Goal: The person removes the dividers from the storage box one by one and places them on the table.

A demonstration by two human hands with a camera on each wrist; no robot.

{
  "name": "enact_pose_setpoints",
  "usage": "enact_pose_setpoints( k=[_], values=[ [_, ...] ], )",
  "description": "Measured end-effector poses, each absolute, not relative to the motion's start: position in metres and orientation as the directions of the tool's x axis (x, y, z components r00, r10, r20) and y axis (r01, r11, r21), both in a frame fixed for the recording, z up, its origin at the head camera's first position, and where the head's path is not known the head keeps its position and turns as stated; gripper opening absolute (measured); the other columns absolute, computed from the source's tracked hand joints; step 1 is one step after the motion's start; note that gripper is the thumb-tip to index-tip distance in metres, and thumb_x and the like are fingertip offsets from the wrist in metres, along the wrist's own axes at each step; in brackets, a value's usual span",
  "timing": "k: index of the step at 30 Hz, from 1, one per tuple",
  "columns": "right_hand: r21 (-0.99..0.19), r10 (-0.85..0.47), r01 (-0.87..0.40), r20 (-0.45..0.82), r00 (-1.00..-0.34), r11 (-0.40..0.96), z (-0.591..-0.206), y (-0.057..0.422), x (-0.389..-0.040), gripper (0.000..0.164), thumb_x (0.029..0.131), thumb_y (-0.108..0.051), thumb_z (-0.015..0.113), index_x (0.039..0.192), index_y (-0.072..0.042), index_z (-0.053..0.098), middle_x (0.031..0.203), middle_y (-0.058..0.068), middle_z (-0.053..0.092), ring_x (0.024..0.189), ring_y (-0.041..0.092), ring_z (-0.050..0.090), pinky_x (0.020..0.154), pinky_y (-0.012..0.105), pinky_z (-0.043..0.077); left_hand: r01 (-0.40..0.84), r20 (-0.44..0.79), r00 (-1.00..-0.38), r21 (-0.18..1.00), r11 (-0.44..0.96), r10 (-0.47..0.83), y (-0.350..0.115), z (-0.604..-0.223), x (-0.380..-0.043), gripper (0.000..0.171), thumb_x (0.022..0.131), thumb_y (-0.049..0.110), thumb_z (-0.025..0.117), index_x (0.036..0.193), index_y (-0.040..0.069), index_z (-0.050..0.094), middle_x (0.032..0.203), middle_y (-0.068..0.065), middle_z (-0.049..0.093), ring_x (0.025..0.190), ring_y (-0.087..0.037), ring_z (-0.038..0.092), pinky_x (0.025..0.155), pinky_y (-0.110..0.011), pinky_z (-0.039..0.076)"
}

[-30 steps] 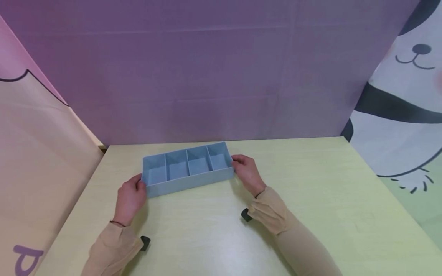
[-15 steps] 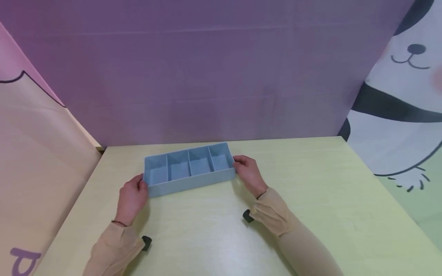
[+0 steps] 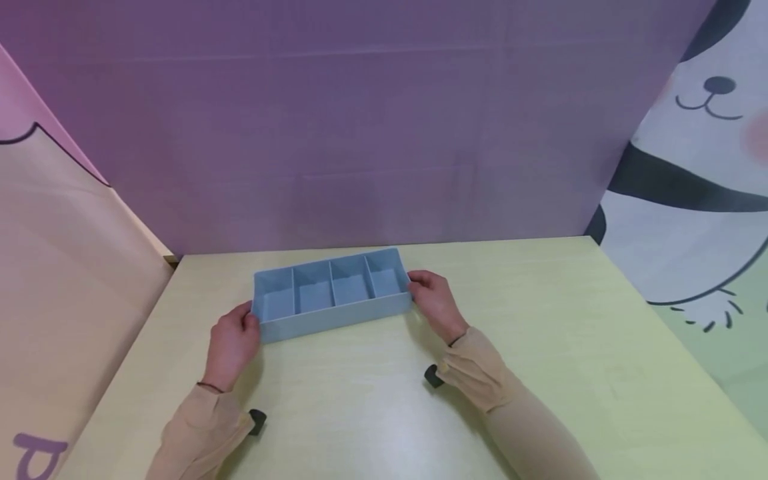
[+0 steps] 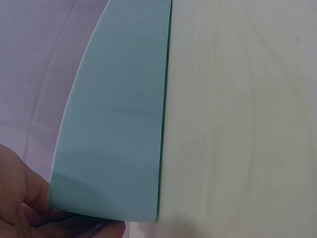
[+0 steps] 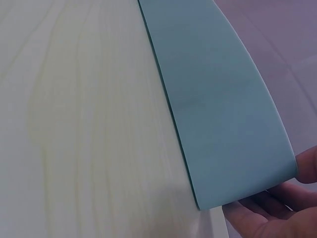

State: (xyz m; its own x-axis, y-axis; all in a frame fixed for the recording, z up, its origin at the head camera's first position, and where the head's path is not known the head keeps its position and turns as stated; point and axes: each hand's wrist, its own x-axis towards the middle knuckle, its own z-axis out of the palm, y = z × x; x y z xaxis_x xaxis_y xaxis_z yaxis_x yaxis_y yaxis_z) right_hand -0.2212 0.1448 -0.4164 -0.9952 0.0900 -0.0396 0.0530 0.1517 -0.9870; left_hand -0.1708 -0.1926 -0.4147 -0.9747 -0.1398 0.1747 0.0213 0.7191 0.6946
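A light blue rectangular tray with several compartments in a row stands slantwise near the back of the table, its right end farther back. Nothing lies in its compartments. My left hand grips the left end, thumb near the front corner. At the opposite end my right hand holds the short side the same way. In the left wrist view the tray's long front wall fills the middle, with curled fingers along the end. The right wrist view shows that wall too, fingers at its lower edge.
The pale wooden table spreads in front and to the right. A purple cloth hangs behind its back edge. On the left is a pink and beige printed sheet, and on the right a panda print.
Both hands and the tray between them have shifted slightly to the right over the table. The grip at each end stays the same. The head view has turned a little.
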Motion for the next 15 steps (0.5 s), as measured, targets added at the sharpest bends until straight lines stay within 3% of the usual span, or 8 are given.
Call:
enact_pose_setpoints(
  k=[15],
  values=[
    [-0.983, 0.101, 0.042, -0.024, -0.995, 0.181, -0.4158, 0.1504, -0.217, 0.032, 0.091, -0.001, 0.051, 0.12, 0.012, 0.056, 0.119, 0.028, 0.058, 0.104, 0.031, 0.057, 0.085, 0.033, 0.048, 0.034, 0.17, -0.978, 0.706, 0.707, -0.123, -0.1879, -0.4151, -0.1731, 0.041, 0.096, 0.007, 0.035, 0.129, -0.012, 0.051, 0.119, -0.032, 0.058, 0.1, -0.041, 0.059, 0.083, -0.052, 0.045]
  ],
)
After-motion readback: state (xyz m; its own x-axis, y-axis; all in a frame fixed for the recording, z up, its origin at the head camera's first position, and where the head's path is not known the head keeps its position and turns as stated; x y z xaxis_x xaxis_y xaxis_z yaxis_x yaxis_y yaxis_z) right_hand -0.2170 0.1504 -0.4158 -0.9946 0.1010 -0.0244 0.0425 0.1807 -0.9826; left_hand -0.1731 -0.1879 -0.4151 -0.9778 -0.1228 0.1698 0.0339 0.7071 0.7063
